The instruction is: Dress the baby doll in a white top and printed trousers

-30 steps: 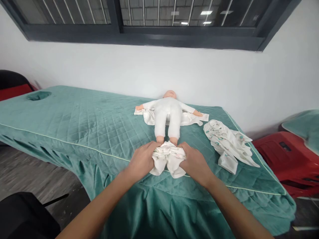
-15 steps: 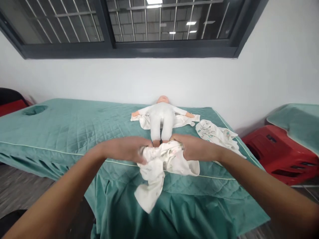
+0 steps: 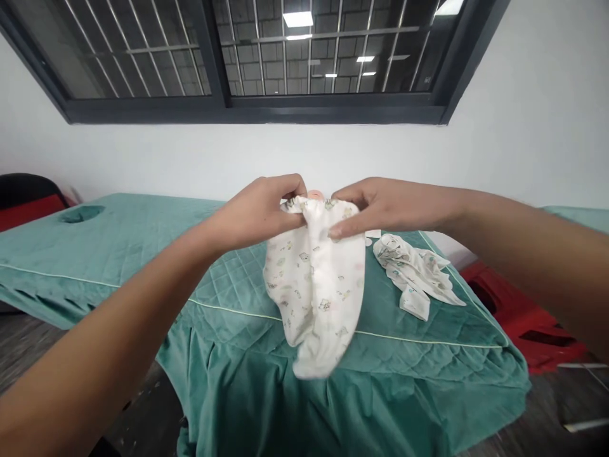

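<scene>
White baby pants (image 3: 316,285) with a small printed pattern hang upright in front of me, legs downward. My left hand (image 3: 273,206) pinches the left part of the waistband, thumb in front. At its right part, my right hand (image 3: 373,203) grips the cloth between thumb and fingers. Behind them lies the baby doll; only part of its head (image 3: 314,194) shows between my hands, and its body is hidden. A second printed white baby garment (image 3: 409,263) lies crumpled on the bed to the right.
The bed (image 3: 190,279) has a green quilted cover and a face hole (image 3: 82,214) at left. A white wall and a barred window (image 3: 304,108) stand behind. A red plastic stool (image 3: 533,330) is at right, and a red and black chair (image 3: 31,197) at far left.
Both hands have risen and brought the bunched pants up, which now hang down lengthwise. The pants now cover the doll's body from view. My view has tilted slightly upward.
</scene>
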Demonstrator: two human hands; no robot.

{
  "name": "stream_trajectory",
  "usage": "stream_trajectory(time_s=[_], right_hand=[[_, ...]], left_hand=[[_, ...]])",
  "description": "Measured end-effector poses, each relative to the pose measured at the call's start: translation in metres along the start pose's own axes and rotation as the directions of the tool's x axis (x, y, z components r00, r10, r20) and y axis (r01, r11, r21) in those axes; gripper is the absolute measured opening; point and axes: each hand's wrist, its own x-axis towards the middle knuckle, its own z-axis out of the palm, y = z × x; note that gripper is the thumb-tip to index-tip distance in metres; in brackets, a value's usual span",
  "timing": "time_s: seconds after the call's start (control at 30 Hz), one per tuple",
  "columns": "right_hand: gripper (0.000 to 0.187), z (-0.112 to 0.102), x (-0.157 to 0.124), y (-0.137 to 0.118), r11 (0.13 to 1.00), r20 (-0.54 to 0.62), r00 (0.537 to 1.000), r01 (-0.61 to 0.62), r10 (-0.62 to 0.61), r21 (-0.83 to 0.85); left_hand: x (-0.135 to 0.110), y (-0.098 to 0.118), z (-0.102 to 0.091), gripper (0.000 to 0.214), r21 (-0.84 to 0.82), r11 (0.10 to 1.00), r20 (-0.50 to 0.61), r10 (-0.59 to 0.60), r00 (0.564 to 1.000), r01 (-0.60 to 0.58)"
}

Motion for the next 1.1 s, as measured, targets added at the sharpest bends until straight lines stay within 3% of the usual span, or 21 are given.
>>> stream_trajectory(time_s=[0.17,0.4,0.6,0.73,0.83,0.97,1.1], right_hand=[[0.031,0.002,-0.001,-0.012,0.999,-0.121,0.992,0.034,-0.033,0.006],[0.035,0.003,-0.011,-0.015,0.995,-0.185,0.982,-0.004,0.024,0.104],[0.029,-0.005,-0.029,-0.015,0.999,-0.274,0.961,0.027,-0.021,0.021],[0.024,-0.014,-0.043,-0.005,0.994,-0.182,0.983,-0.021,0.001,-0.109],[0.028,-0.02,-0.051,0.009,0.979,-0.116,0.992,-0.066,0.044,-0.194],[0.035,-0.02,-0.056,0.011,0.961,-0.098,0.995,-0.016,-0.011,-0.276],[0.042,-0.012,-0.057,-0.018,0.975,-0.274,0.961,-0.091,0.033,-0.204]], left_hand=[[0.008,0.01,-0.008,0.021,-0.161,0.987,0.255,0.051,0.966,-0.01],[0.003,0.014,-0.01,0.02,-0.356,0.934,0.222,0.056,0.973,0.028],[-0.012,0.012,-0.029,0.025,-0.201,0.979,0.245,0.044,0.968,0.007],[-0.023,0.002,-0.036,0.028,-0.071,0.997,0.279,0.012,0.96,0.008],[-0.031,-0.002,-0.035,0.032,-0.006,0.999,0.238,-0.05,0.97,0.053],[-0.042,0.009,-0.038,0.036,0.084,0.996,0.127,-0.053,0.99,0.042],[-0.049,0.026,-0.048,0.033,0.114,0.993,-0.133,-0.002,0.991,0.017]])
